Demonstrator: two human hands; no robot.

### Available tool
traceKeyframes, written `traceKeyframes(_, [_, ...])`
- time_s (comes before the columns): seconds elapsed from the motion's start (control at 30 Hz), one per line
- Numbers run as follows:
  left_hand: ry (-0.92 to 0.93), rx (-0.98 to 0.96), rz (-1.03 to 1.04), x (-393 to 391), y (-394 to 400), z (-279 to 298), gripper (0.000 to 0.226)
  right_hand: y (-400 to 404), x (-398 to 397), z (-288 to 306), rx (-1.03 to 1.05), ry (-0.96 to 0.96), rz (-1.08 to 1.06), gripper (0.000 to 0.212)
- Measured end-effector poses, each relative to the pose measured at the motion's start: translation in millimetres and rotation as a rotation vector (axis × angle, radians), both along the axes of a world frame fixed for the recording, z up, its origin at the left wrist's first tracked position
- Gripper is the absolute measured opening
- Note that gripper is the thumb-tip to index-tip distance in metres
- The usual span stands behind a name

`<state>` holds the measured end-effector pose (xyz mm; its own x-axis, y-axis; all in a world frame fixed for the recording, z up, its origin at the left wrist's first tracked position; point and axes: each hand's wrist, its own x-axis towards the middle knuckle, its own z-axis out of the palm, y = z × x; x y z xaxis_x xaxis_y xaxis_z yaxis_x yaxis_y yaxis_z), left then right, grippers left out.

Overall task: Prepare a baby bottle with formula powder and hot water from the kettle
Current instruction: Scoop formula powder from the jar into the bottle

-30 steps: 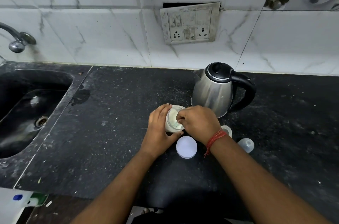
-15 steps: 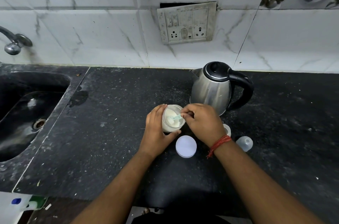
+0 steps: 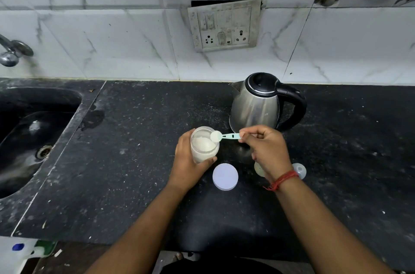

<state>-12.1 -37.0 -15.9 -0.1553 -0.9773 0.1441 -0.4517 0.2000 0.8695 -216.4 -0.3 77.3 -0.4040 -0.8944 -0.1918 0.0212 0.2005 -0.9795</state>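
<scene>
Stretching across most of the view, a black speckled countertop (image 3: 139, 161) carries the work, its surface dusty and flecked with pale crumbs. Behind it rises a white marble-veined tiled wall (image 3: 112, 37) with a grimy switch and socket plate (image 3: 224, 26) hanging slightly loose.

The left hand (image 3: 188, 161) is wrapped around an open clear jar (image 3: 203, 144) of white formula powder, thumb on the near side, fingers on the far side. The right hand (image 3: 267, 150) pinches the handle of a pale blue scoop (image 3: 224, 136), whose bowl, heaped with powder, sits over the jar's right rim. A red thread is tied round the right wrist.

Just behind the right hand stands a steel kettle (image 3: 256, 105) with a black lid and handle, spout pointing left. Near the left hand's thumb, between the two wrists, lies a round white lid (image 3: 225, 176) flat on the counter. Under the right hand a pale bottle part (image 3: 258, 169) is mostly hidden; just to the right of that wrist sits a clear domed cap (image 3: 299, 170).

Well to the left of the left hand the counter drops into a dark sink (image 3: 33, 139), with a metal tap (image 3: 11, 53) above it. Between sink and jar the surface lies open, as does the stretch right of the kettle. The counter's near edge runs below the forearms.
</scene>
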Motion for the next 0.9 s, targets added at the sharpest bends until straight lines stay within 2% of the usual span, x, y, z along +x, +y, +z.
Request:
traceKeyframes(0.13, [0.045,0.081,0.005,2.2,0.9,-5.2,0.089,8.4,-17.7,8.8,-0.026,-0.095,-0.072,0.009])
traceKeyframes(0.43, [0.075,0.171,0.008,8.6,0.5,-17.7,0.087,23.6,-61.2,6.9,-0.029,-0.110,-0.211,0.014])
traceKeyframes(0.53, [0.077,0.211,-0.018,11.5,-0.4,-17.4,0.101,27.5,-69.0,1.8,-0.016,-0.109,-0.246,0.015])
traceKeyframes(0.63, [0.066,0.221,0.046,13.3,1.3,-14.4,0.112,30.9,-74.4,-2.8,-0.004,-0.104,-0.270,0.016])
traceKeyframes(0.7, [0.060,0.127,0.110,14.8,2.6,-3.5,0.105,33.7,-76.9,-5.0,0.003,-0.098,-0.273,0.017])
traceKeyframes(0.77, [0.019,-0.050,0.113,13.8,1.3,12.3,0.096,37.1,-79.5,-6.8,0.004,-0.092,-0.278,0.018])
traceKeyframes(0.9, [-0.081,-0.342,-0.055,-6.6,-1.7,47.0,0.085,42.7,-84.6,-9.7,-0.004,-0.085,-0.288,0.016])
